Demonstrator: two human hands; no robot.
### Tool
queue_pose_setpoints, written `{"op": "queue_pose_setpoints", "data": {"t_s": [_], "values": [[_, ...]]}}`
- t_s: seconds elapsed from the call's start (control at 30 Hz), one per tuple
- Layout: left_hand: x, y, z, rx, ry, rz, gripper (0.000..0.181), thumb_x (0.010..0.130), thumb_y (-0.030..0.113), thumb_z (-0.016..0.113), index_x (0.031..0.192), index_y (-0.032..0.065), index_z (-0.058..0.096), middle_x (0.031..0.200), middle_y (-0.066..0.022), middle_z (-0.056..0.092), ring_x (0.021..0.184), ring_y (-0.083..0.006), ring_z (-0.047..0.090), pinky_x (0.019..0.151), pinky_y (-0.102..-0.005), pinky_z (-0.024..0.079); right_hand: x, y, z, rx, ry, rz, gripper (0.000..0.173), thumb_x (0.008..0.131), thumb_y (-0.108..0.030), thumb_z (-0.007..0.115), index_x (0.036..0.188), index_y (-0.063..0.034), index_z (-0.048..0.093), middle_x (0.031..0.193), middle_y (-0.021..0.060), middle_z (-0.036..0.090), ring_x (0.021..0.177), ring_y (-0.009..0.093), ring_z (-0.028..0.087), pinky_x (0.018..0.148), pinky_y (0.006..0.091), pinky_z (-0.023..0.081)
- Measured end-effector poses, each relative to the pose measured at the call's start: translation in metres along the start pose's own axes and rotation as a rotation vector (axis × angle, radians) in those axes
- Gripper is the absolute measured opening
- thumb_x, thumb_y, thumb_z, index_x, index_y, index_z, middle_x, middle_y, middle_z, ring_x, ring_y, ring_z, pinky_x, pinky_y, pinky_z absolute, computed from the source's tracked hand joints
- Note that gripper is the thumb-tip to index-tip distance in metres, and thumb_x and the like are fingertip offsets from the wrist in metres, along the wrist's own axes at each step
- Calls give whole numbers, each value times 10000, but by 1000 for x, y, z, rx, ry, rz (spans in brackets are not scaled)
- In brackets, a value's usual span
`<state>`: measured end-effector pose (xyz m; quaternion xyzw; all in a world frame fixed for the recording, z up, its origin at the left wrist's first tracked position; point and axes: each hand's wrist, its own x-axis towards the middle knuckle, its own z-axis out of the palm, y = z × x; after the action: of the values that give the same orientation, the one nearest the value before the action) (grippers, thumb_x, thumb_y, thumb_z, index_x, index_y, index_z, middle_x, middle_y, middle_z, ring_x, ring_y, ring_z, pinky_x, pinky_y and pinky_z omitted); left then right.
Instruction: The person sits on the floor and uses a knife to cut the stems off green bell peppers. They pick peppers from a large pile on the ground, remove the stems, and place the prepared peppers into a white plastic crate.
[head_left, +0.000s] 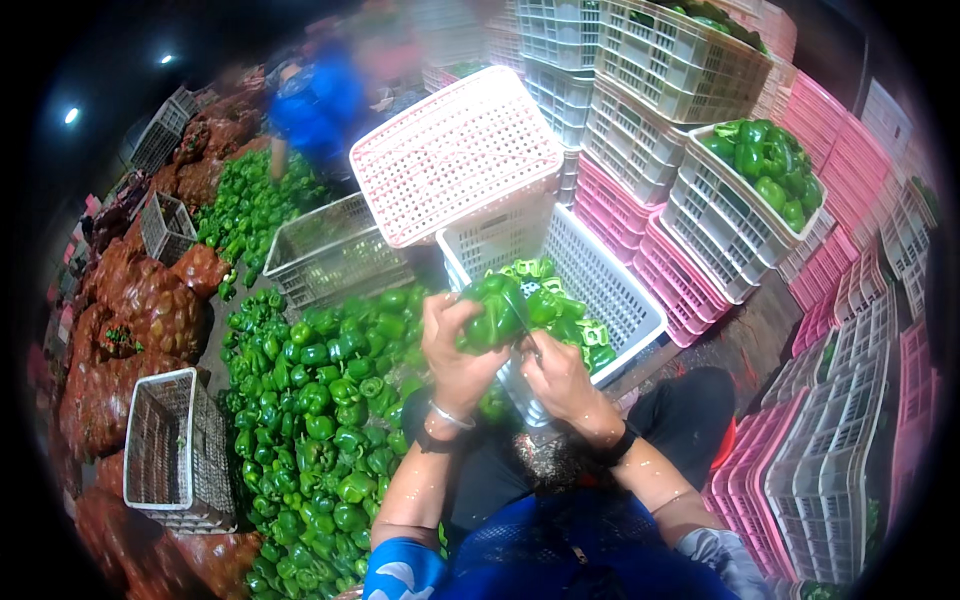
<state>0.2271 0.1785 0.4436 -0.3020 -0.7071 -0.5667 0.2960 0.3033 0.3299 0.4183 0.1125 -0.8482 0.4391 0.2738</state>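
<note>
A large green bell pepper (495, 313) is held up in my left hand (459, 349), its fingers curled round the left side. My right hand (556, 377) is closed beside the pepper's lower right, gripping a thin tool that looks like a small knife (528, 333); its blade is mostly hidden. Both hands are over the near edge of a white plastic crate (637, 296). Inside that crate lie whole peppers and cut green pepper pieces (596, 334). To the left of my hands spreads a big heap of green bell peppers (322, 420) on the ground.
An upturned pale crate (457, 154) stands behind the white one. Crates are stacked at the right, one filled with peppers (772, 169). Empty crates (157, 442) (330, 247) and red mesh sacks (150, 300) lie left. A person in blue (315, 101) is beyond, near another pepper heap (262, 195).
</note>
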Motion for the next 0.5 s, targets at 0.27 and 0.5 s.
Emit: {"op": "queue_pose_setpoints", "data": {"t_s": [0.27, 0.5], "values": [[-6, -14, 17, 155, -88, 299, 508, 543, 92, 787, 1029, 96, 638, 1101, -177, 601, 952, -365, 602, 810, -440, 511, 9, 1, -19, 72, -85, 215, 185, 903, -96, 550, 1019, 47, 554, 815, 305, 614, 796, 501, 625, 666, 500, 500], [8, -9, 27, 310, -153, 432, 483, 519, 92, 787, 982, 88, 651, 1076, -178, 593, 936, -383, 598, 776, -455, 515, 25, 10, -40, 80, -261, 356, 269, 920, -211, 572, 986, 46, 619, 857, 299, 636, 838, 481, 644, 707, 466, 512]]}}
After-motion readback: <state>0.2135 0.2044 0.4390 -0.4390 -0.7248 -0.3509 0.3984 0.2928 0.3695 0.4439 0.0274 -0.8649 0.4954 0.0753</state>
